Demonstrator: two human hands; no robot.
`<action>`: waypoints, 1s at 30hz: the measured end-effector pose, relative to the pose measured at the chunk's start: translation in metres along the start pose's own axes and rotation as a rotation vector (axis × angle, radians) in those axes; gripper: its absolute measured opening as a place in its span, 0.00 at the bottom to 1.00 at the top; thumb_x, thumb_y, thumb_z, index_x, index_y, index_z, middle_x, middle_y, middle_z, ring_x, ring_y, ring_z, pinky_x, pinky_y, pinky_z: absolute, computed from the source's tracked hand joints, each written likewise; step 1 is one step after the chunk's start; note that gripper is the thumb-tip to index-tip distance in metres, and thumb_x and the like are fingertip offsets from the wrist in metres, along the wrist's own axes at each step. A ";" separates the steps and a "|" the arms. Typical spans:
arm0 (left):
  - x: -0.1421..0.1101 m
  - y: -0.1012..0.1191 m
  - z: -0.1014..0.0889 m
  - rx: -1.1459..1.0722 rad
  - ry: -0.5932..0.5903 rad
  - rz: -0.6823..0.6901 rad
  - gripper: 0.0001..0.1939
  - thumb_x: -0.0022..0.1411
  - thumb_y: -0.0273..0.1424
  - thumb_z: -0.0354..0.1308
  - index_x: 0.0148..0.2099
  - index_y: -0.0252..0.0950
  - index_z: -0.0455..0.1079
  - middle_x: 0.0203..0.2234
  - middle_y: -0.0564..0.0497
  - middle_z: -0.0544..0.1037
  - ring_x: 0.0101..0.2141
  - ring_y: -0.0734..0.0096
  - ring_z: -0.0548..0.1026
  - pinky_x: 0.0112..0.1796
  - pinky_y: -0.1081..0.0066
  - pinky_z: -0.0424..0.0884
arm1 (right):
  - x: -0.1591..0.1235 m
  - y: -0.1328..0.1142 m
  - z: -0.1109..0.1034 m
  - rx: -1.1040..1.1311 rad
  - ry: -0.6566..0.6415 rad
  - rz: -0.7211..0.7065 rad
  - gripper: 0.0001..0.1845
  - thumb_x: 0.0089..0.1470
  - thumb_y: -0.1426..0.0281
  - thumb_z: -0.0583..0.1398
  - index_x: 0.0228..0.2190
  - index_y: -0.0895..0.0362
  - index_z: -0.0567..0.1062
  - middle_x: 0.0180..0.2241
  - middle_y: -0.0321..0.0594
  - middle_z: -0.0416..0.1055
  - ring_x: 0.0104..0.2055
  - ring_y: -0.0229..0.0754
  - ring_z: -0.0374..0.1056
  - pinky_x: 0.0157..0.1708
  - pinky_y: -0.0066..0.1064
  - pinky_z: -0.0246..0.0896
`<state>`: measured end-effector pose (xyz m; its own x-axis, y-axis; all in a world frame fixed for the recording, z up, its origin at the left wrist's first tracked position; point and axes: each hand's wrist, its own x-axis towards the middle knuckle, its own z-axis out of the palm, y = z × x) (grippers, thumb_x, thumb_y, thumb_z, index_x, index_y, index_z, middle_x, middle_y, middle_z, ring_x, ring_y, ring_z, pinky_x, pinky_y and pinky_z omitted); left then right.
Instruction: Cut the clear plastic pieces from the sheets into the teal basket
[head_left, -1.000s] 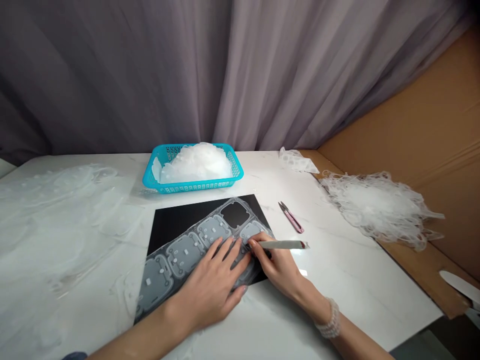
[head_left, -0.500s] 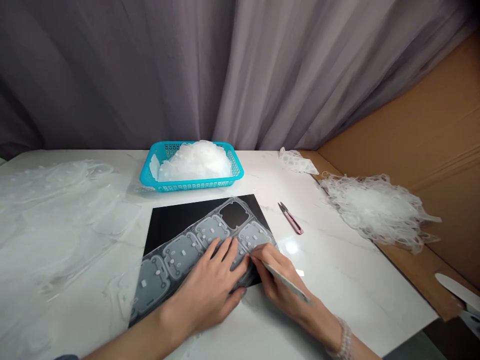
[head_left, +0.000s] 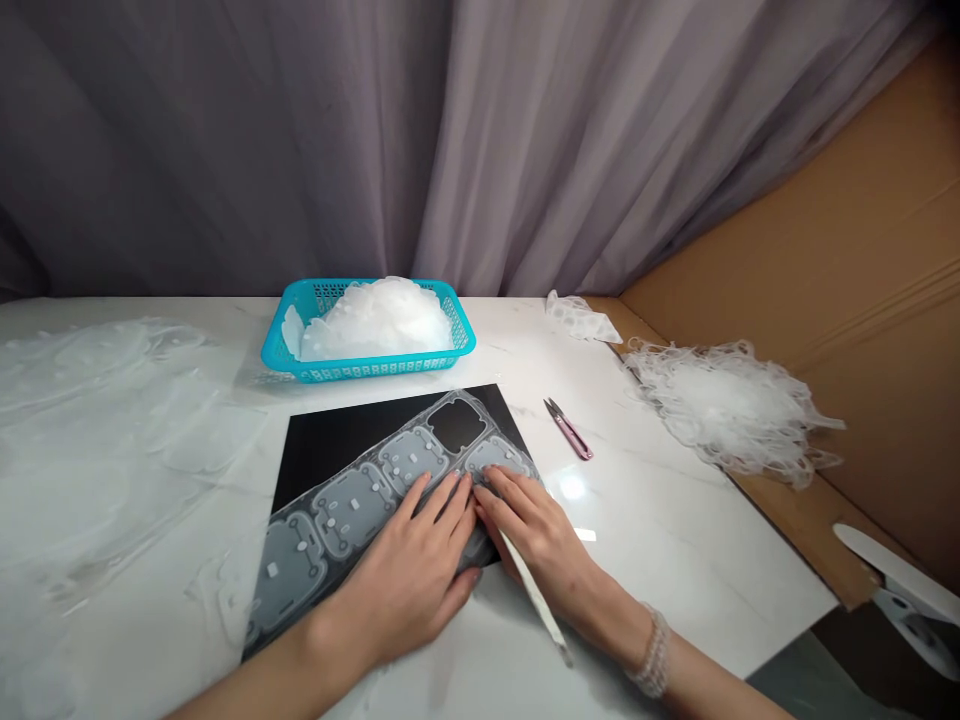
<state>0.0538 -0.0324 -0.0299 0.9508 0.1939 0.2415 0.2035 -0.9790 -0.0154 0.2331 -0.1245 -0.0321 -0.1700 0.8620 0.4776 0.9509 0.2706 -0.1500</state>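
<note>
A translucent silicone-like sheet [head_left: 354, 508] with several rounded panels lies slantwise on a black mat [head_left: 319, 443]. One opening near its far end shows the black beneath. My left hand [head_left: 416, 560] rests flat on the sheet with fingers spread. Close beside it, my right hand [head_left: 536, 530] is closed around a slim whitish stick-like tool [head_left: 534, 592]. The tool's tail points down toward me; its working tip is hidden under my fingers, so its kind cannot be told. Right of the mat lie pink-handled thread snips [head_left: 570, 432].
Behind the mat stands a blue basket [head_left: 367, 370] heaped with whitish translucent pieces [head_left: 382, 320]. More translucent sheets [head_left: 97, 430] cover the table's left side. A tangle of clear trimmings [head_left: 731, 405] lies at the right edge, beside a cardboard wall [head_left: 840, 230]. A grey curtain [head_left: 337, 140] hangs behind.
The tool's tail has swung from pointing right to pointing down toward me. My right hand has shifted slightly left, nearer my left hand, which stays on the sheet. The whole view has drifted a little.
</note>
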 end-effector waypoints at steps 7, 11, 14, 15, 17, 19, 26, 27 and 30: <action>-0.002 -0.001 0.004 -0.037 -0.012 -0.015 0.28 0.72 0.43 0.41 0.62 0.31 0.65 0.62 0.41 0.67 0.62 0.53 0.63 0.63 0.54 0.48 | 0.008 0.005 -0.003 -0.076 -0.105 -0.093 0.17 0.64 0.77 0.51 0.49 0.70 0.73 0.49 0.63 0.74 0.49 0.55 0.72 0.45 0.47 0.72; -0.004 -0.001 0.004 -0.056 -0.012 -0.040 0.28 0.72 0.43 0.43 0.66 0.32 0.61 0.64 0.40 0.64 0.63 0.53 0.61 0.63 0.54 0.48 | 0.010 0.008 -0.001 0.086 -0.076 -0.062 0.19 0.65 0.77 0.49 0.51 0.66 0.73 0.46 0.59 0.76 0.46 0.53 0.73 0.44 0.46 0.73; -0.005 -0.001 0.003 -0.075 -0.031 -0.041 0.29 0.71 0.42 0.46 0.68 0.33 0.56 0.65 0.39 0.61 0.65 0.51 0.58 0.63 0.52 0.49 | 0.007 0.020 -0.008 0.380 0.025 0.223 0.16 0.65 0.72 0.52 0.49 0.57 0.75 0.43 0.49 0.78 0.42 0.46 0.75 0.41 0.40 0.74; -0.006 -0.001 0.003 -0.083 -0.038 -0.042 0.30 0.70 0.42 0.46 0.68 0.34 0.56 0.66 0.38 0.60 0.65 0.51 0.58 0.63 0.52 0.50 | 0.004 0.028 -0.014 0.456 0.083 0.369 0.14 0.65 0.70 0.54 0.47 0.56 0.77 0.42 0.46 0.79 0.40 0.45 0.75 0.41 0.40 0.74; -0.006 -0.001 0.005 -0.098 -0.050 -0.047 0.30 0.70 0.41 0.47 0.69 0.34 0.55 0.66 0.38 0.60 0.65 0.50 0.58 0.63 0.52 0.51 | -0.002 0.052 -0.031 0.583 0.233 0.674 0.11 0.62 0.65 0.59 0.42 0.54 0.79 0.39 0.44 0.79 0.39 0.46 0.76 0.42 0.42 0.74; -0.007 -0.001 0.006 -0.120 -0.055 -0.054 0.30 0.69 0.40 0.48 0.69 0.35 0.55 0.66 0.39 0.60 0.65 0.51 0.58 0.63 0.52 0.52 | -0.011 0.081 -0.053 0.711 0.407 0.922 0.11 0.57 0.61 0.63 0.39 0.53 0.81 0.40 0.45 0.79 0.41 0.48 0.76 0.47 0.44 0.73; 0.008 -0.005 -0.017 -0.608 -0.011 -0.268 0.24 0.70 0.43 0.46 0.61 0.37 0.68 0.60 0.43 0.70 0.62 0.55 0.63 0.61 0.53 0.59 | -0.016 0.095 -0.084 1.066 0.514 1.066 0.13 0.50 0.60 0.68 0.35 0.55 0.81 0.41 0.45 0.79 0.43 0.48 0.77 0.48 0.42 0.73; 0.013 -0.006 -0.024 -0.793 0.003 -0.367 0.24 0.71 0.43 0.44 0.57 0.37 0.71 0.57 0.43 0.73 0.61 0.56 0.65 0.60 0.54 0.61 | -0.009 0.081 -0.082 1.080 0.500 1.024 0.13 0.52 0.60 0.67 0.36 0.54 0.81 0.41 0.44 0.79 0.44 0.48 0.77 0.48 0.43 0.72; 0.027 -0.011 -0.038 -1.550 -0.057 -0.695 0.31 0.70 0.51 0.39 0.48 0.35 0.75 0.47 0.42 0.80 0.51 0.57 0.75 0.54 0.57 0.68 | 0.013 0.032 -0.082 0.976 0.295 0.804 0.13 0.60 0.60 0.60 0.39 0.52 0.81 0.43 0.45 0.79 0.46 0.49 0.76 0.50 0.46 0.71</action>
<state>0.0686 -0.0185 0.0142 0.8007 0.5492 -0.2392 0.1850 0.1531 0.9707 0.2820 -0.1399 0.0400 0.5385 0.8351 0.1123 0.1576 0.0311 -0.9870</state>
